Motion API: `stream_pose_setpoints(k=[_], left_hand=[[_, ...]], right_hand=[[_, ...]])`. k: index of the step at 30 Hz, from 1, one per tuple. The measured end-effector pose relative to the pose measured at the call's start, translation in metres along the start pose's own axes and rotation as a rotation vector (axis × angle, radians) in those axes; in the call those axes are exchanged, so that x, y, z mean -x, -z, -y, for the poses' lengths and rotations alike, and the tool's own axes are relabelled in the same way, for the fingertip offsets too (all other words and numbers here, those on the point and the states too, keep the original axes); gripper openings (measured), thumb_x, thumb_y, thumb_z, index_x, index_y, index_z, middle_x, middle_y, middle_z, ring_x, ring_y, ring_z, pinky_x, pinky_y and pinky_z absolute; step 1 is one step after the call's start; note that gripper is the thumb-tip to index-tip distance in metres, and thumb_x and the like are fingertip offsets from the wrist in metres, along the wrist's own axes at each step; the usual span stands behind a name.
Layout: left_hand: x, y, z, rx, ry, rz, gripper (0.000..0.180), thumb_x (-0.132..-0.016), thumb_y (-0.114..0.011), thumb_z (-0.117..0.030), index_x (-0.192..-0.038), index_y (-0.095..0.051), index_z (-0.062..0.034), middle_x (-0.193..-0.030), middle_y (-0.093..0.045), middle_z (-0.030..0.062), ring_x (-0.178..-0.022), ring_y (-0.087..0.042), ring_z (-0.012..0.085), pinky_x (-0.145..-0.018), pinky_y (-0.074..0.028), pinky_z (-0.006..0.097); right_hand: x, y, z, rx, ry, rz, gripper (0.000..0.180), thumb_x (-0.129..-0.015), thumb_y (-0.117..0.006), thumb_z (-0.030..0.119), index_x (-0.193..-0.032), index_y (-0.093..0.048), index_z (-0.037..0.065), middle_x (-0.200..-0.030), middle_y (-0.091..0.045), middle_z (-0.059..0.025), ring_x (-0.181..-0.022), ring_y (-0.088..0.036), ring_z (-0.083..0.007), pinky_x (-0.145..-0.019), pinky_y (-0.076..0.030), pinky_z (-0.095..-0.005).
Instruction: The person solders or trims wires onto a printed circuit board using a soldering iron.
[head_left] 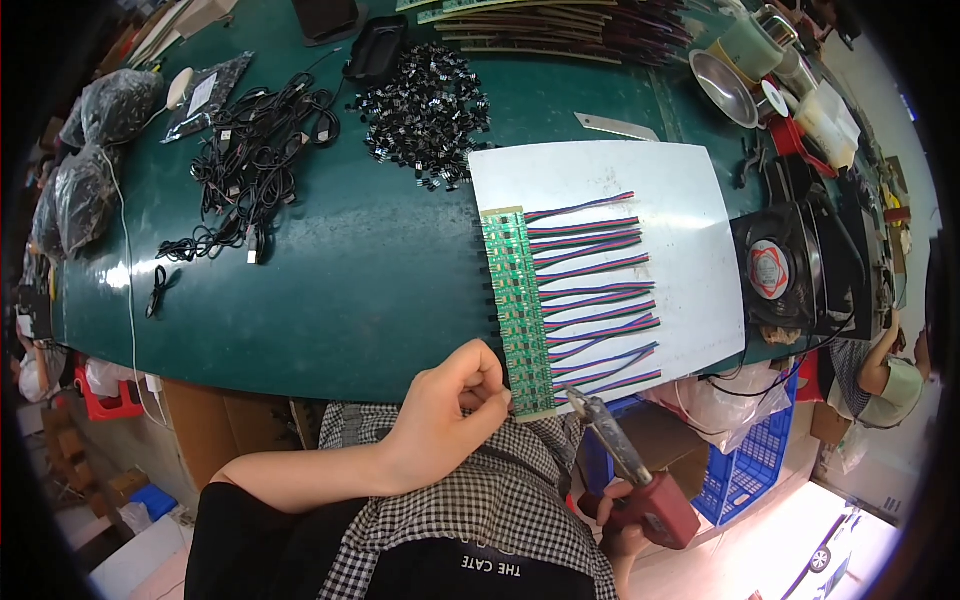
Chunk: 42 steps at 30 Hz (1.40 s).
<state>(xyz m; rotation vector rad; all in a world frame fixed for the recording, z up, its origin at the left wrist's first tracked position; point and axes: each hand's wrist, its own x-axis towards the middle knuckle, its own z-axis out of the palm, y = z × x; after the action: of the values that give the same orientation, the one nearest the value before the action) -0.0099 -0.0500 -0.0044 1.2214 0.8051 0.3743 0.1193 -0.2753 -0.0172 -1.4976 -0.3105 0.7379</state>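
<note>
A long green circuit board panel (520, 310) lies along the left edge of a white sheet (690, 270). Black connectors line its left side, and bundles of coloured wires (595, 290) fan out from its right side. My left hand (450, 410) is closed in a pinch at the panel's near left edge; whatever sits between the fingertips is too small to make out. Wrapped round the handle of a red soldering gun (665, 512), my right hand (618, 520) is partly hidden by the tool. The gun's metal tip points at the panel's near right corner, close to the last wires.
Behind the panel lies a heap of small black connectors (425, 115), with tangled black cables (255, 150) to its left. A cutter blade (615, 127) rests beyond the sheet. To the right stand a black fan (785, 270) and a metal bowl (722, 88). Below is a blue crate (745, 460).
</note>
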Motion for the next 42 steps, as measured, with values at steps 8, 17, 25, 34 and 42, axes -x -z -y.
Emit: stream_pose_setpoints(k=[8,17,25,34,42], left_hand=[[-0.009,0.018,-0.017,-0.245,-0.020,0.006,0.015,-0.086,-0.056,-0.007,-0.094,-0.044,-0.0015,-0.074,-0.059,0.0090,-0.064,-0.058,0.0120,-0.057,-0.047,0.027],[-0.112,0.098,-0.039,-0.955,-0.367,-0.341,0.019,-0.074,-0.065,-0.004,-0.091,-0.058,-0.0017,-0.076,-0.055,0.0088,-0.064,-0.055,0.0198,-0.060,-0.044,0.031],[-0.124,0.104,-0.033,-1.387,-0.676,-0.298,0.010,-0.077,-0.061,-0.006,-0.083,-0.055,-0.0014,-0.081,-0.054,0.0105,-0.075,-0.056,0.0305,-0.064,-0.046,0.037],[-0.096,0.105,-0.043,-1.073,-0.549,-0.081,0.009,-0.077,-0.061,-0.006,-0.082,-0.055,-0.0008,-0.081,-0.054,0.0110,-0.075,-0.055,0.0281,-0.065,-0.045,0.035],[-0.087,0.106,-0.046,-0.810,-0.364,-0.012,0.015,-0.077,-0.061,-0.002,-0.092,-0.058,0.0002,-0.082,-0.053,0.0106,-0.073,-0.054,0.0250,-0.067,-0.044,0.032]], right_hand=[[-0.001,0.016,-0.010,-0.036,0.040,-0.007,0.082,-0.065,-0.071,0.060,-0.106,-0.044,-0.005,-0.087,-0.056,-0.0127,-0.043,-0.046,-0.0140,-0.039,-0.034,-0.0228],[-0.002,0.018,-0.015,-0.022,0.081,-0.031,0.083,-0.066,-0.069,0.061,-0.108,-0.043,-0.005,-0.088,-0.055,-0.0127,-0.044,-0.047,-0.0144,-0.041,-0.036,-0.0238],[-0.002,0.016,-0.013,-0.170,0.130,0.042,0.070,-0.071,-0.074,0.046,-0.107,-0.047,-0.008,-0.094,-0.058,-0.0210,-0.049,-0.051,-0.0196,-0.041,-0.041,-0.0255],[-0.003,0.015,-0.013,-0.170,0.160,0.045,0.072,-0.071,-0.074,0.045,-0.108,-0.045,-0.009,-0.092,-0.058,-0.0219,-0.046,-0.050,-0.0205,-0.040,-0.040,-0.0257],[-0.005,0.014,-0.012,-0.168,0.172,0.043,0.072,-0.072,-0.074,0.043,-0.113,-0.043,-0.008,-0.092,-0.058,-0.0224,-0.045,-0.049,-0.0197,-0.039,-0.039,-0.0253]])
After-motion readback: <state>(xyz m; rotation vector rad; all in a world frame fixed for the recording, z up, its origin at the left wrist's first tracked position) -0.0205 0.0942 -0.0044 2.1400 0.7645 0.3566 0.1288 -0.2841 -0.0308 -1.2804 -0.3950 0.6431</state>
